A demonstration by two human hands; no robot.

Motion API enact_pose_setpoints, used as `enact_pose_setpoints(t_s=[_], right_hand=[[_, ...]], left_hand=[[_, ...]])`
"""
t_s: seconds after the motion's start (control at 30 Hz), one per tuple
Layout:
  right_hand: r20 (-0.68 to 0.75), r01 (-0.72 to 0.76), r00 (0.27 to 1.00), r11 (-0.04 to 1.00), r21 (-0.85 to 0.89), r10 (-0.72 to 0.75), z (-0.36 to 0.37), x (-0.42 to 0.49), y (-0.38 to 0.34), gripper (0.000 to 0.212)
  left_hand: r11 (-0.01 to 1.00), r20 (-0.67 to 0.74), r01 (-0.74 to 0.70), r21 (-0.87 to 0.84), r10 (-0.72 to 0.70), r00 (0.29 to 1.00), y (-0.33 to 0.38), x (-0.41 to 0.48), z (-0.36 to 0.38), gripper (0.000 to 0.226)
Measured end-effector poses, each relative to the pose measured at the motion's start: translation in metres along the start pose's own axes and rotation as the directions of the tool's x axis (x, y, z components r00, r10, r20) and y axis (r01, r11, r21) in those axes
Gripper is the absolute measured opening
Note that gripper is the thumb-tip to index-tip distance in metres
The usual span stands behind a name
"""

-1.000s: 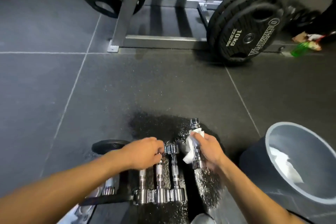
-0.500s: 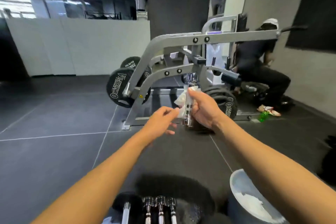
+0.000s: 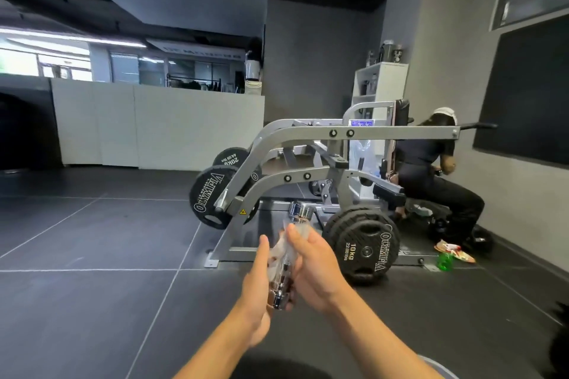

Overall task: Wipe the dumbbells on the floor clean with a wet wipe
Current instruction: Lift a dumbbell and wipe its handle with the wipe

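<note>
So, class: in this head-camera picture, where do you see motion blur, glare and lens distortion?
Head view: the wet wipe and both hands, left hand and right hand, are motion-smeared; the chrome dumbbell carries bright highlights; the windows at far left are blown out; the wide lens tilts the wall on the right.
</note>
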State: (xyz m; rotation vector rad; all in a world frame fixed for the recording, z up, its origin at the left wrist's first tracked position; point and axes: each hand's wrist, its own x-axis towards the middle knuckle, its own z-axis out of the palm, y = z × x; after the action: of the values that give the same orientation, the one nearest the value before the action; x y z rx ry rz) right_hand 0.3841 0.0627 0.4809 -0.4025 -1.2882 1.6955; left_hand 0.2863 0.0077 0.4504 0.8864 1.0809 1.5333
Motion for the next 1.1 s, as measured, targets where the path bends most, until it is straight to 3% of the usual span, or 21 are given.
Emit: enact_pose_setpoints(t_s=[0.1,0.23,0.4,0.47,0.53,0.63,0.67,0.73,0.83,0.9,0.97,1.1], right_hand=[[0.037,-0.101,0.994,0.994,-0.051,0.103,-0.004,0.008,0.016,0.024],[0.063,-0.170,0.982,0.978,-0.119,0.178,-0.014,0.014,0.040,0.030],[0.023,-0.201,0.979,0.978,-0.054,0.203,-0.013,0.024,0.051,0.015],[-0.032,-0.194,0.981,0.957,-0.216,0.192,-0.016,0.029,0.059,0.017],[-0.059,-0.183,0.983,0.871,-0.455,0.175,-0.021,0.033,0.071,0.023],[-0.133,-0.177,0.984,0.786,-0.593,0.121,-0.027,0.036,0.092,0.023],[-0.151,-0.182,0.982,0.815,-0.550,0.117,-0.029,0.038,0.097,0.021],[-0.178,-0.214,0.970,0.934,-0.285,0.168,-0.033,0.041,0.103,0.018],[-0.065,-0.268,0.959,0.959,0.090,0.274,-0.045,0.033,0.095,0.034],[0.004,-0.330,0.943,0.934,0.138,0.332,-0.055,0.027,0.094,0.051],[-0.015,-0.330,0.941,0.924,0.192,0.339,-0.057,0.023,0.100,0.059],[-0.127,-0.222,0.962,0.962,0.157,0.243,-0.057,0.017,0.110,0.051]], left_hand=[[0.997,-0.082,0.051,-0.058,-0.056,0.995,-0.016,0.008,-0.017,0.078],[0.983,-0.047,0.147,-0.112,-0.153,0.987,-0.037,0.024,-0.031,0.085],[0.978,-0.031,0.145,-0.147,-0.151,0.988,-0.044,0.035,-0.025,0.083],[0.981,-0.113,0.123,-0.147,-0.140,0.984,-0.047,0.040,-0.026,0.081],[0.991,-0.218,0.063,-0.120,-0.089,0.972,-0.050,0.049,-0.031,0.086],[0.991,-0.322,-0.107,0.081,0.128,0.938,-0.063,0.052,-0.030,0.076],[0.971,-0.343,-0.162,0.177,0.215,0.914,-0.064,0.050,-0.027,0.070],[0.933,-0.326,-0.218,0.287,0.309,0.894,-0.072,0.048,-0.024,0.074],[0.988,-0.306,-0.102,0.112,0.132,0.943,-0.072,0.050,-0.032,0.070],[0.999,-0.250,0.004,-0.036,-0.013,0.968,-0.068,0.048,-0.037,0.065],[0.993,-0.235,0.036,-0.115,-0.063,0.970,-0.065,0.048,-0.042,0.064],[0.965,-0.246,0.089,-0.246,-0.151,0.957,-0.066,0.050,-0.047,0.070]])
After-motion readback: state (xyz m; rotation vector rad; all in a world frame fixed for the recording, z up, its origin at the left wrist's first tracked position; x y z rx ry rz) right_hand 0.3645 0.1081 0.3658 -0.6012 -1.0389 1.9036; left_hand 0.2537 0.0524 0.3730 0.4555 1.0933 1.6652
